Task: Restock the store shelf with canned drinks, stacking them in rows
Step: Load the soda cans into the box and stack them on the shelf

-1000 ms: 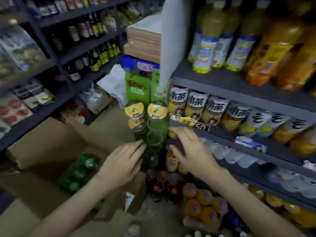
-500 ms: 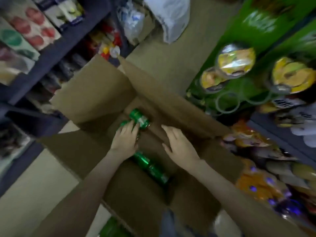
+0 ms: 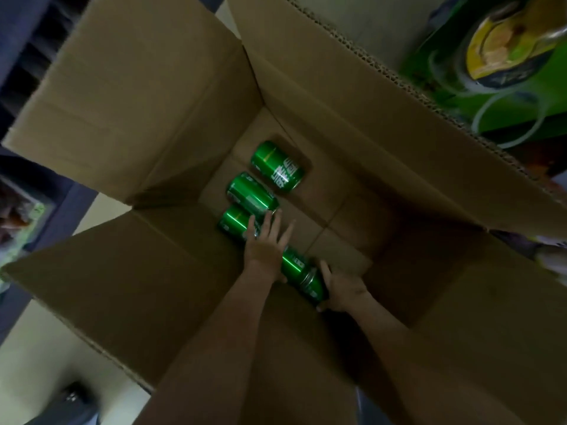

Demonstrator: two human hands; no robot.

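Observation:
Several green drink cans lie on their sides on the floor of an open cardboard box [image 3: 383,133]. The farthest can [image 3: 277,165] lies alone, a second can [image 3: 252,194] just below it. My left hand [image 3: 265,243] reaches down with its fingers spread over a third can [image 3: 233,221], touching it. My right hand [image 3: 342,288] grips the end of the nearest can [image 3: 302,276], which lies between my two wrists.
The box flaps stand open on all sides. A green display stand [image 3: 497,96] with a yellow-lidded cup [image 3: 503,41] is at the upper right. Dark shelving [image 3: 21,56] runs along the left. Pale floor [image 3: 40,348] shows at the lower left.
The view has swung from the shelf down into the box. Both hands left the shelf front and dropped into the box; my right hand has taken hold of a can.

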